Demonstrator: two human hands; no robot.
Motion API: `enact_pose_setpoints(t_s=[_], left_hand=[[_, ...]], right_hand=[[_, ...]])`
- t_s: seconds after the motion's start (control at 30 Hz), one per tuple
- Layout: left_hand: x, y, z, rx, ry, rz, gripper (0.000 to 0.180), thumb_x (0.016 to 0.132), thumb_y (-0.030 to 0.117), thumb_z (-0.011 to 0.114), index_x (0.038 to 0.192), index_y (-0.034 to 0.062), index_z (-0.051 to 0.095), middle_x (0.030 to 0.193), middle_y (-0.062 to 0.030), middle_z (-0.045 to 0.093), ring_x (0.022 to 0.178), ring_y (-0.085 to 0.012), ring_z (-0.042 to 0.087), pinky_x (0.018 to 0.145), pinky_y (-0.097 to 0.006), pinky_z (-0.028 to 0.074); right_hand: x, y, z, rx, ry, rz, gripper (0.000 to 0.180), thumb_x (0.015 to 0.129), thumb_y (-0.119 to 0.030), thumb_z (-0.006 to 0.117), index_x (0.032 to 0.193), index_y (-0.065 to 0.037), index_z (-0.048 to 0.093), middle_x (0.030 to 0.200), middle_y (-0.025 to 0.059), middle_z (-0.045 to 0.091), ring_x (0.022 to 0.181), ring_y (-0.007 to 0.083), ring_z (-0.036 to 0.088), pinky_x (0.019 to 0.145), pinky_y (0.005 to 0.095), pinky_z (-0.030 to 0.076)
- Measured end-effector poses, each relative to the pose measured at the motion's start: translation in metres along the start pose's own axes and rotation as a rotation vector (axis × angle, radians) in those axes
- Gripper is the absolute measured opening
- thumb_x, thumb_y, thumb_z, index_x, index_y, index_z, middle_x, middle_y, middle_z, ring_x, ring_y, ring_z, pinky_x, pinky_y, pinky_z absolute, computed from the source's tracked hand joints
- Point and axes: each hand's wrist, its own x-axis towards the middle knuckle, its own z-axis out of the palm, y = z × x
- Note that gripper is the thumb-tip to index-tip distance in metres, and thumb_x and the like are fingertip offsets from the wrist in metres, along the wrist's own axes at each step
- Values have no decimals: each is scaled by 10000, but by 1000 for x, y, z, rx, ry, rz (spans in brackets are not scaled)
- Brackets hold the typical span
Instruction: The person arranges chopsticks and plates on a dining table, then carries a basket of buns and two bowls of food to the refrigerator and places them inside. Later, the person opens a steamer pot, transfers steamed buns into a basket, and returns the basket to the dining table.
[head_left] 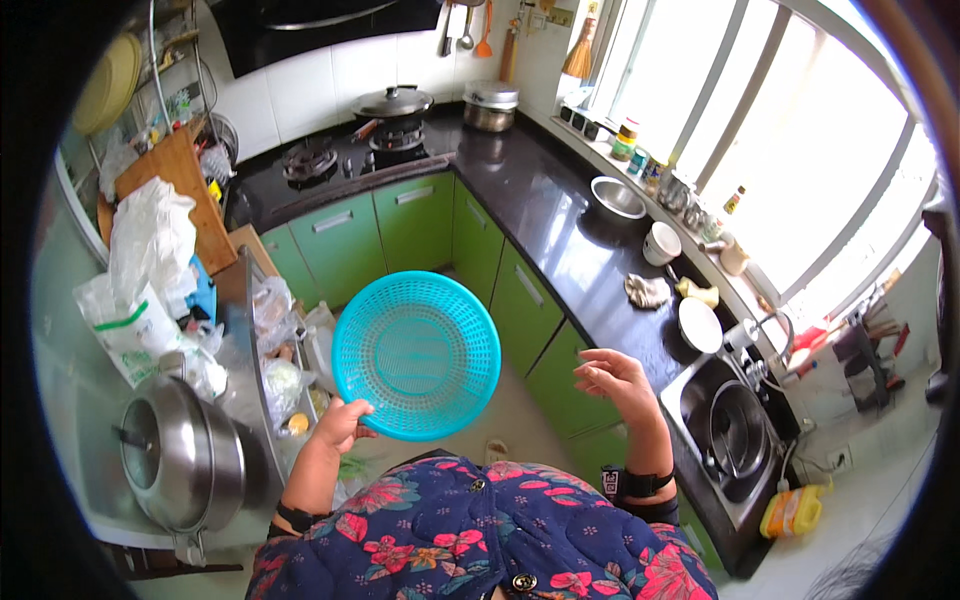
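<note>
I have a glossy black countertop (530,215) bending around the corner. A two-burner stove (310,165) is set in its far stretch, with a stacked metal pot (490,110) in the corner. Along the window side sit a steel bowl (618,198), a white bowl (662,244), a crumpled cloth (648,292) and a white dish (699,326). Jars (624,140) line the windowsill above. To my left, a pale surface (110,508) bears a big steel steamer (185,455) and white plastic bags (150,240).

Turquoise basket (415,355), green cabinets (341,245), navy floral jacket (455,535)
</note>
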Motion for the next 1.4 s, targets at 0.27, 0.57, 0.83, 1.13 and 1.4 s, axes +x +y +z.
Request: enact_pose_setpoints(t_s=[0.27,0.57,0.83,1.13,1.4], left_hand=[[74,61,40,-54,109,92,270,817,91,576,1082,42,559,889,-67,643,695,-187,647,523,-318,553],[153,110,54,24,19,20,323,827,175,587,1140,100,557,937,-48,648,741,-161,644,561,-311,534],[189,167,46,70,-103,123,437,815,251,611,1226,132,520,975,-40,644,753,-159,636,573,-320,534],[94,155,0,-11,158,290,725,873,360,641,1448,130,265,1154,-130,598,788,-201,644,657,-323,530],[-112,67,-14,-304,1365,504,562,845,219,650,1338,91,412,1078,-105,638,805,-207,662,642,-300,522]], right_hand=[[162,-25,-58,40,-61,-21,295,897,-143,614,1157,-5,590,937,85,677,786,136,653,676,239,496],[271,-19,-39,-15,-236,148,464,883,-200,613,1295,-33,480,1026,115,650,802,177,662,679,277,515],[350,-19,41,11,-455,161,607,835,-236,602,1350,-16,367,1149,124,591,964,244,614,733,361,535],[422,-2,112,312,-807,298,609,739,-117,594,1315,4,438,1199,134,575,1050,290,579,854,430,508],[455,56,145,330,-817,518,607,741,-248,585,1286,-16,454,1176,144,588,975,322,618,733,446,554]])
